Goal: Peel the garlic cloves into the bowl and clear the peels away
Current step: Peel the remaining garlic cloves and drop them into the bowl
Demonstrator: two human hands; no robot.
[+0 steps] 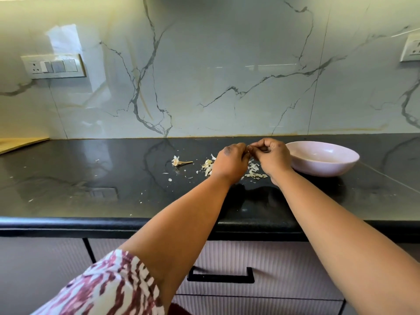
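My left hand (231,161) and my right hand (270,155) meet fingertip to fingertip above the black counter, both curled round a small garlic clove (248,151) that is mostly hidden between them. Pale garlic peels (253,170) lie scattered on the counter under and around both hands. A pink bowl (322,159) stands just right of my right hand; its contents are hard to make out. The bare garlic stem with its root base (179,161) lies to the left of my hands.
Tiny peel flakes (169,179) dot the black counter (91,178) toward the left. A marble backsplash rises behind, with a switch panel (53,65) at left and a socket (411,50) at right. A drawer handle (220,275) sits below the counter's front edge.
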